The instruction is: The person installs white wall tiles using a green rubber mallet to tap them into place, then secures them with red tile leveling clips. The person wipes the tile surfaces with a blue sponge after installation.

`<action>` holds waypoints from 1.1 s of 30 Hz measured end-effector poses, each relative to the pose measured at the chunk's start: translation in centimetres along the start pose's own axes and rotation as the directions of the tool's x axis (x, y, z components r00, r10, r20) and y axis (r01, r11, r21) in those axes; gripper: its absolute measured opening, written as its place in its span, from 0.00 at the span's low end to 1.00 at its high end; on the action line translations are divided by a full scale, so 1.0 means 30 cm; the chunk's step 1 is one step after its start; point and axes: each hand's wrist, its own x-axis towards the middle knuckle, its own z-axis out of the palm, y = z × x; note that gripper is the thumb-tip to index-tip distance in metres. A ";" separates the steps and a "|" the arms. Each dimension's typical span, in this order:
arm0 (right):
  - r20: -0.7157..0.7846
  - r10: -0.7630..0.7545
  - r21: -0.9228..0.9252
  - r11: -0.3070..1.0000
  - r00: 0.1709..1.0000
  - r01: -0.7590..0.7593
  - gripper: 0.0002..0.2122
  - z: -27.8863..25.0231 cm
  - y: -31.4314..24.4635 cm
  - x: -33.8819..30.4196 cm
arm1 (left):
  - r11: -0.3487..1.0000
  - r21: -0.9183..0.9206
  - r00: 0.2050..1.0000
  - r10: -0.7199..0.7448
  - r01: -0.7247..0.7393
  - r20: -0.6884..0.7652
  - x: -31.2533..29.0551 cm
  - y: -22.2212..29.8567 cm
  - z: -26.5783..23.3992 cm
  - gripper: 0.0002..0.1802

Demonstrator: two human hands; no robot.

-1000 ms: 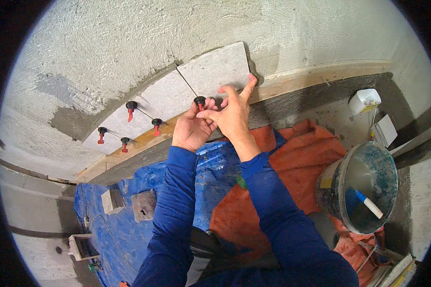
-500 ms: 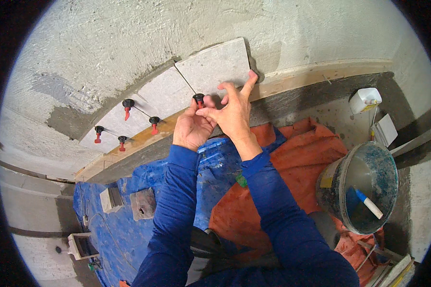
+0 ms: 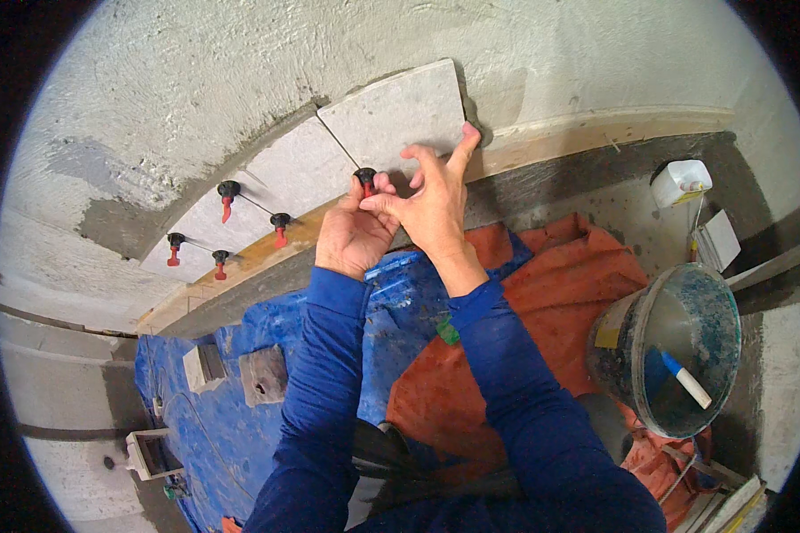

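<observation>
By the lower left corner of the end tile (image 3: 396, 102), a black clip (image 3: 364, 175) with a red handle sits at the joint with the next tile (image 3: 302, 169). Compared with a second ago, the end tile and the clip show a little higher and further left in view, and both hands have shifted with them; their hold looks much the same. The left hand (image 3: 356, 238), palm up below the tile's corner, pinches the clip between thumb and fingers. The right hand (image 3: 437, 209) lies across the tile's lower edge with fingers spread wide: one fingertip is at the tile's right edge, while the thumb meets the handle or the left fingers, which of them I cannot tell.

The end tile is pale grey and flat, with a thin dark gap along its left side. Four more clips (image 3: 229, 191) stand left of it. Below it to the right, a bucket (image 3: 613, 355) stands beside an orange sheet (image 3: 444, 400).
</observation>
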 end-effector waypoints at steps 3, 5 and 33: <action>-0.004 -0.005 0.003 1.000 1.000 0.005 0.38 0.001 0.001 0.000 | 0.999 -0.020 1.000 -0.025 0.025 0.000 0.000 0.002 -0.004 0.17; -0.006 -0.009 -0.005 1.000 1.000 0.009 0.38 0.001 0.002 0.001 | 0.999 -0.025 1.000 -0.029 0.029 0.002 0.000 0.003 -0.006 0.17; -0.005 -0.001 -0.005 1.000 1.000 0.001 0.43 -0.003 -0.012 -0.018 | 0.997 0.073 0.997 -0.028 0.022 0.073 -0.017 0.014 0.011 0.20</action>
